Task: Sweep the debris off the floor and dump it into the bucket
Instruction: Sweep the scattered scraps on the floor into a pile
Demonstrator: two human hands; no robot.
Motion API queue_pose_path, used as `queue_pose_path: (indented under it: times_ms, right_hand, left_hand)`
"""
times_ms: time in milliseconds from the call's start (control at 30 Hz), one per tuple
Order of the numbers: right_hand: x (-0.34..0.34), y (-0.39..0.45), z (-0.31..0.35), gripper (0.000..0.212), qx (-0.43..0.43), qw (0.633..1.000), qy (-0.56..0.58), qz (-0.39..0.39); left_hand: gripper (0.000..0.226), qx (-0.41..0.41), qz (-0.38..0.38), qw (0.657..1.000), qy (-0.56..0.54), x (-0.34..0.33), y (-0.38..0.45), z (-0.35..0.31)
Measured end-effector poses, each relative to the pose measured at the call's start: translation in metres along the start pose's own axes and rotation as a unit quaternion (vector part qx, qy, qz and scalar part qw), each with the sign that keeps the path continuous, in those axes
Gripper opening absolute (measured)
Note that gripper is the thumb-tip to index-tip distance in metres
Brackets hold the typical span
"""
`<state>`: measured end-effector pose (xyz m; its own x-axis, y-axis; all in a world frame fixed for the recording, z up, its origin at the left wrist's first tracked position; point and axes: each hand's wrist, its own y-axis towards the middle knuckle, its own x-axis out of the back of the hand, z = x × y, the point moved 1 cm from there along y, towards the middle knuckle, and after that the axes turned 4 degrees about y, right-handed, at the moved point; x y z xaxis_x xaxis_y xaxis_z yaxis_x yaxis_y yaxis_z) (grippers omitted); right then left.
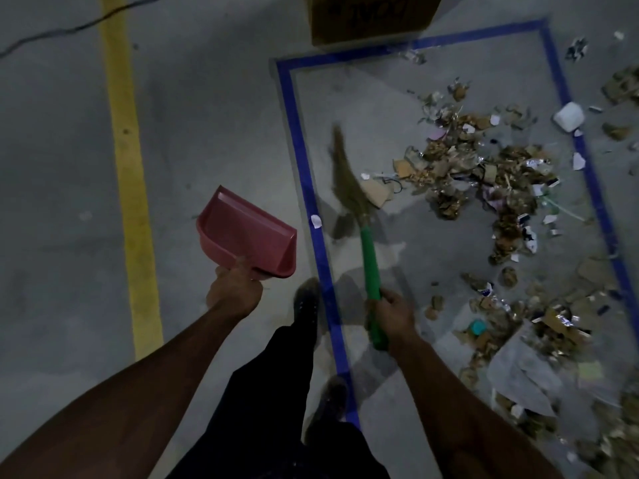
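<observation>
Clearly, with left hand [232, 288] gripping the dustpan [247, 233] aloft and right hand [392, 311] clamped on the broom [349, 188], a hard sweep could scatter debris [484, 174] past the tape [304, 174].

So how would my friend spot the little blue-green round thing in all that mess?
Find the blue tape rectangle on the grey floor. Near its lower right, among brown cardboard scraps, lies a small teal cap. It is the only blue-green round piece in the debris.

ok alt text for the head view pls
A person's right hand grips a green-handled broom beside scattered debris inside a blue tape rectangle; the left hand holds a pink dustpan off the floor.
</observation>
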<state>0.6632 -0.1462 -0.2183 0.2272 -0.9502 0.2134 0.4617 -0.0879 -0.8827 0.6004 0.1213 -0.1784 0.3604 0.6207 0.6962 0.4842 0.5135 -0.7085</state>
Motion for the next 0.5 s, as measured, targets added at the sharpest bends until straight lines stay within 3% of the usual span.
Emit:
queue_pose_path:
  times_ms: [167, 267, 500]
  right_hand:
    - [0.034, 0.008, 0.002, 0.052, 0.034, 0.996, 0.057, -0.066]
    - [0.034, -0.016, -0.013, 0.058, 0.088, 0.994, -0.006, -0.071]
    - [0.019, -0.077, -0.058, 0.057, 0.141, 0.969, -0.194, 0.064]
  left_hand:
    - [0.061, 0.001, -0.005, 1.0, 0.01, -0.016, -0.022, 0.009]
    - [0.06, -0.002, -0.01, 1.0, 0.009, -0.023, -0.034, 0.011]
    - [0.057, -0.035, 0.01, 0.999, 0.03, -0.033, -0.054, 0.014]
